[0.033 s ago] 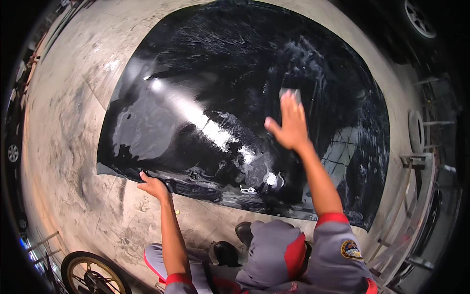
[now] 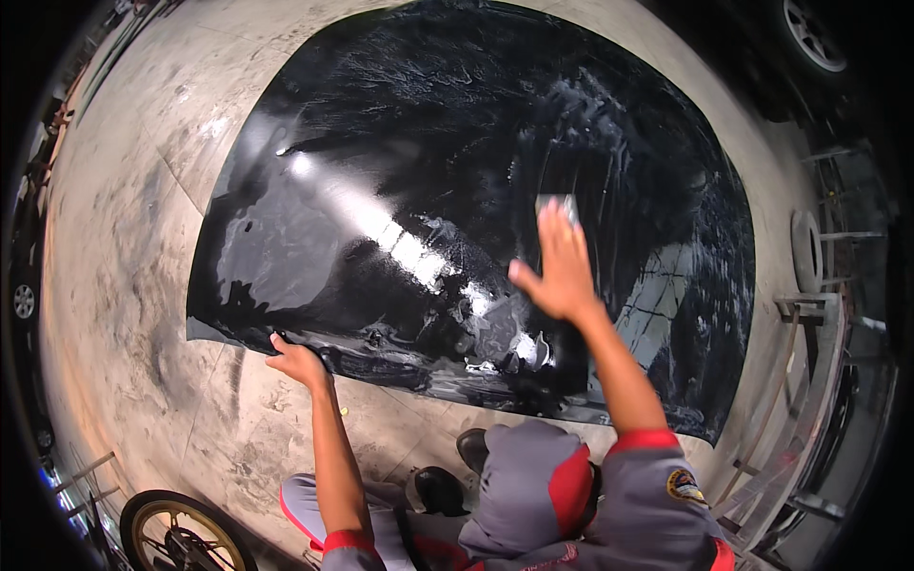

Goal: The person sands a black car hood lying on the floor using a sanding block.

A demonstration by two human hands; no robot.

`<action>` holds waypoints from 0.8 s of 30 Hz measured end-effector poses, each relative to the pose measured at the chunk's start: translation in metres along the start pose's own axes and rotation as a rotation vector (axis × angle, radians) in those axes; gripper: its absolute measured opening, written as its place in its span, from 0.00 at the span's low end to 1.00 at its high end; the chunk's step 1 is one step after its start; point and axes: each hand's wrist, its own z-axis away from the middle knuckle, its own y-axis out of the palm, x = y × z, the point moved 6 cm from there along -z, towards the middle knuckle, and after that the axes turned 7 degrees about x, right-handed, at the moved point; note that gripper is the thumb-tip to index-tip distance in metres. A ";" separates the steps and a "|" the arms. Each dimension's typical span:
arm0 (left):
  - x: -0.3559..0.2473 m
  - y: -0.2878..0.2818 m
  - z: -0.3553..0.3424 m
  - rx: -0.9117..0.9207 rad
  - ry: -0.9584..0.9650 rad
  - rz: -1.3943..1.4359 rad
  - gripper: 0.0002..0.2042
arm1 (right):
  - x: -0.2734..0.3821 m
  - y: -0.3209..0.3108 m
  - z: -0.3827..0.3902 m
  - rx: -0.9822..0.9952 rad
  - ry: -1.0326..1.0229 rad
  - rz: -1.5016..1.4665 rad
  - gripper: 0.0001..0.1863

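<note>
A large black car hood (image 2: 428, 181) lies in front of me, its surface wet and streaked with whitish residue. My left hand (image 2: 300, 364) grips its near edge on the left, the thumb on top and the fingers mostly hidden below. On the right half of the hood, my right hand (image 2: 564, 271) lies flat, slightly blurred, with its thumb spread out. Under its fingertips is a small grey sheet (image 2: 556, 202), apparently sandpaper, pressed against the hood. The hand covers part of the sheet.
Stained concrete floor (image 2: 124, 247) surrounds the hood. At the lower left stands a wheel with a gold rim (image 2: 181, 533). A metal rack (image 2: 809, 352) and a tire (image 2: 807, 250) are on the right. A car wheel (image 2: 814, 36) shows at the upper right.
My right hand and the grey sheet have slid a little nearer to me over the hood. The left hand keeps its hold on the edge.
</note>
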 end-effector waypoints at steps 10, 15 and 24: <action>0.012 -0.005 -0.015 -0.017 0.009 0.011 0.31 | 0.026 -0.005 -0.061 -0.128 -0.093 -0.015 0.54; -0.001 -0.010 -0.017 -0.013 0.002 0.071 0.29 | 0.055 0.017 0.034 0.138 -0.232 -0.037 0.57; -0.001 -0.009 -0.009 0.003 0.006 0.060 0.30 | 0.053 0.026 0.040 0.074 -0.210 -0.034 0.55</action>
